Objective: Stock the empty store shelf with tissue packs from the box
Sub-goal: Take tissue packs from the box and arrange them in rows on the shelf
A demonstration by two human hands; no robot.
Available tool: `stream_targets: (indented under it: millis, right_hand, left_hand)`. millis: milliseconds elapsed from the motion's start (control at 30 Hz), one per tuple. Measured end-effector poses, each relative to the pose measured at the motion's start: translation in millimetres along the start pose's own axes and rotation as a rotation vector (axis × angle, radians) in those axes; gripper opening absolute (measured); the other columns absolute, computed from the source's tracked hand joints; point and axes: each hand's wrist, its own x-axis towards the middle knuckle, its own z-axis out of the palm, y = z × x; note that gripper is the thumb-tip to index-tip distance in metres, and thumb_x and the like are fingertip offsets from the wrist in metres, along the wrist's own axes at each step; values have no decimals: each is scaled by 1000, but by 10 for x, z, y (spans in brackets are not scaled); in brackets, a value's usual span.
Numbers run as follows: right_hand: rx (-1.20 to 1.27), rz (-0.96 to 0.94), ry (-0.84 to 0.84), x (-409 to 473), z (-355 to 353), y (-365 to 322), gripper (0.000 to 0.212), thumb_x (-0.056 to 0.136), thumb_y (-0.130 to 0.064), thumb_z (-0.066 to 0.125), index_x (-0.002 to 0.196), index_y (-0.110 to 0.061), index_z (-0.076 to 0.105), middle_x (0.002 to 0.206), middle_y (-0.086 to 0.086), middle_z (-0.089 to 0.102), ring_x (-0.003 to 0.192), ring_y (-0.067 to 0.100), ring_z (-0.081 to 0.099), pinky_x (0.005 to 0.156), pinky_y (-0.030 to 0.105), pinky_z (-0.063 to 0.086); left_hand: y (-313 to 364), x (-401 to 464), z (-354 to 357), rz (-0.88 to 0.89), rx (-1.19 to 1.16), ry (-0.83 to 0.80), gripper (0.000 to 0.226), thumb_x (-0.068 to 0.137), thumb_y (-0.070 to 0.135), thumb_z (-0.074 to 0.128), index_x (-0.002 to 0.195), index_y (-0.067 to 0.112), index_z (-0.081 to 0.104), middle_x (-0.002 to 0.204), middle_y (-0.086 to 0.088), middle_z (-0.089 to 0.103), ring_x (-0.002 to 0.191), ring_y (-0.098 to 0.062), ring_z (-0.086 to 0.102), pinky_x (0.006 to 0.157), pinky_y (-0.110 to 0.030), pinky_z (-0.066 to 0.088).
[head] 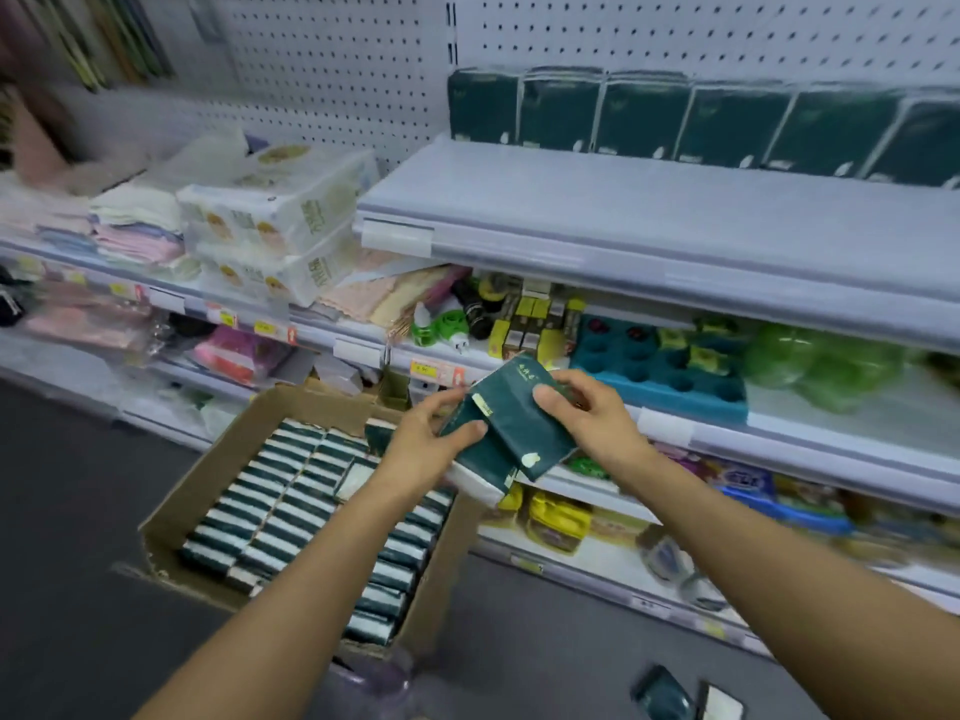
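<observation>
Two tissue packs (pixel 506 433), long axes slanting up-left, gripped between my left hand (pixel 431 439) and right hand (pixel 587 413); shelf (pixel 649 220) lies up-right, nearer my right.

One cam only, head-worn, wide-angle, so no shared view w/ another. Looks fwd and down along both forearms, tilted. Close to the left hand (pixel 423 443) and right hand (pixel 582 415) at centre; open box (pixel 208 475) just below-left, shelf (pixel 649 220) run across upper right. Edges blurred.
</observation>
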Motion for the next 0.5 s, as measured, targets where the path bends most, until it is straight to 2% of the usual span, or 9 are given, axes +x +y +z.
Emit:
stream_targets:
  millis: [100, 200, 300, 367, 500]
  right_hand:
    - [-54, -55, -18, -222, -539, -124, 40, 80, -23, 78, 116, -18, 61, 103, 1, 68, 88, 9, 68, 71, 25, 57]
    - [-39, -104, 23, -426, -1181, -285, 45, 75, -20, 82, 116, -20, 63, 111, 1, 68, 99, 13, 67, 79, 29, 57]
    - [-67, -176, 104, -658, -1817, -498, 43, 76, -13, 81, 116, -16, 64, 113, 2, 69, 102, 14, 67, 85, 28, 56]
    - [-97, -214, 151, -804, -2209, -641, 41, 78, -9, 79, 116, -14, 63, 112, 0, 68, 95, 10, 67, 80, 22, 57]
    - [-219, -302, 287, -976, -2927, -937, 43, 79, -9, 78, 117, -18, 62, 110, -1, 65, 94, 5, 63, 83, 23, 56]
  left_hand:
    - [216, -152, 448, 64, 18, -13, 39, 84, 15, 77, 114, 33, 61, 121, -5, 65, 103, -20, 67, 84, -40, 59]
    - [497, -302, 849, 92, 36, -24, 48, 82, 19, 79, 120, 36, 56, 113, -5, 69, 95, -22, 71, 81, -46, 60]
    - [813, -418, 1257, 145, 33, -13, 55, 83, 19, 78, 129, 27, 49, 112, -4, 69, 91, -22, 71, 71, -35, 59]
    - [1019, -467, 1511, 210, 65, -14, 49, 84, 20, 77, 127, 25, 52, 116, -1, 66, 96, -19, 69, 67, -28, 58]
    - [1430, -489, 1988, 304, 91, -54, 42, 85, 18, 75, 123, 24, 58, 117, 1, 67, 99, -16, 69, 75, -34, 60]
